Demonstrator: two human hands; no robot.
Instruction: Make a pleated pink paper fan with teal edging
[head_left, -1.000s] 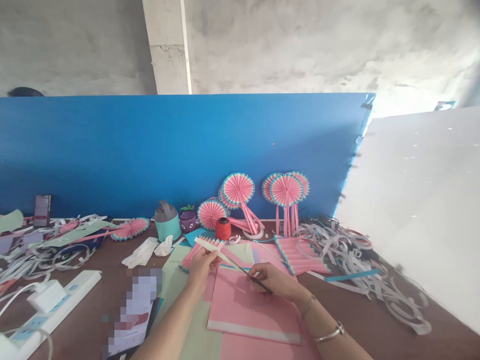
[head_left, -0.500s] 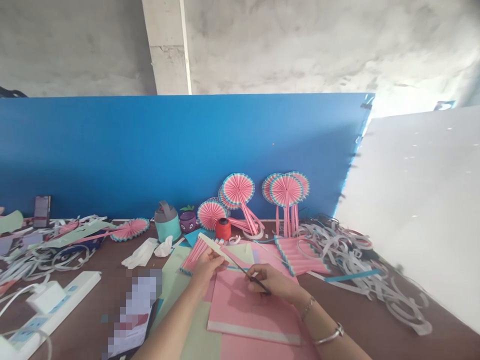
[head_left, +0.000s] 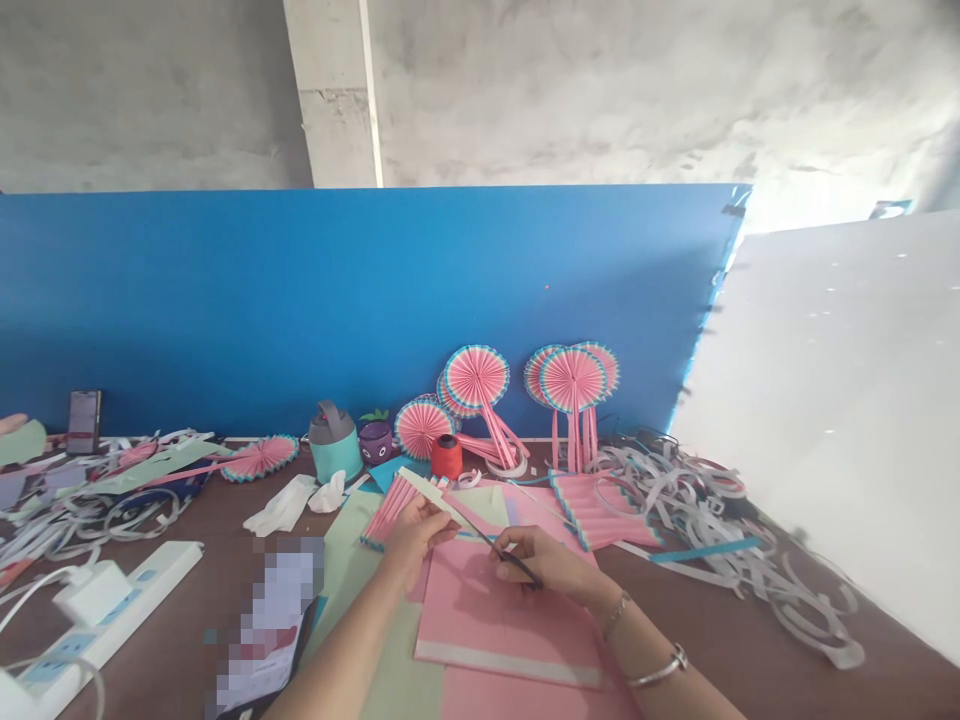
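A stack of pink sheets (head_left: 487, 625) lies on the bench (head_left: 757, 640) nearest the person, with a white power strip (head_left: 120, 595) at about 9 o'clock from it. Over the sheets, the right hand (head_left: 551, 565) has its fingers closed narrowly on a thin dark tool (head_left: 517, 568), possibly scissors, though it is too slim to be sure. The tool points toward 10 o'clock. There the left hand (head_left: 409, 535) grips a pleated pink paper (head_left: 390, 505), fingers pinched on its folded end, lifted just above the bench. Beyond, at 12 o'clock, stands a red thread spool (head_left: 446, 458), with loose white paper strips (head_left: 712, 520) at 2 o'clock. Farthest, pink paper fans (head_left: 476, 378) lean on the blue board (head_left: 262, 300).
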